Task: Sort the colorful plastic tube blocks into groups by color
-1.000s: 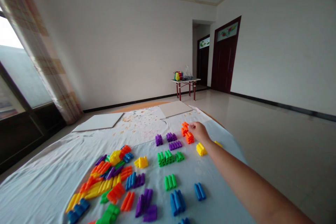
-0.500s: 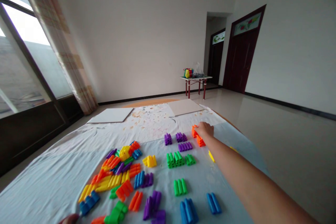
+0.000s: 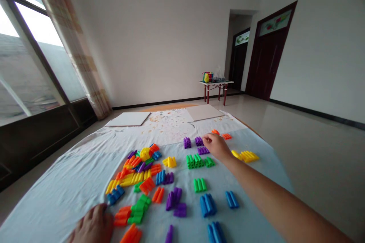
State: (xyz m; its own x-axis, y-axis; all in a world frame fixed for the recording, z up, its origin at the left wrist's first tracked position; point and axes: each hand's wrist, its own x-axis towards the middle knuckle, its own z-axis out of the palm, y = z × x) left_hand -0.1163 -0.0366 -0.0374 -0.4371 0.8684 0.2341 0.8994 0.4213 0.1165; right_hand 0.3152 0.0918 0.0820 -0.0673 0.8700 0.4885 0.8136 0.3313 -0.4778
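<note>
The bare right hand, fingers curled, partly hides an orange ribbed plastic block beyond; the bottom edge crops the bare left hand over pale-blue cloth. I cannot tell whether either grips anything.

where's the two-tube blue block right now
In the head view, the two-tube blue block lies right of centre on the cloth, just right of a larger blue block.
</note>
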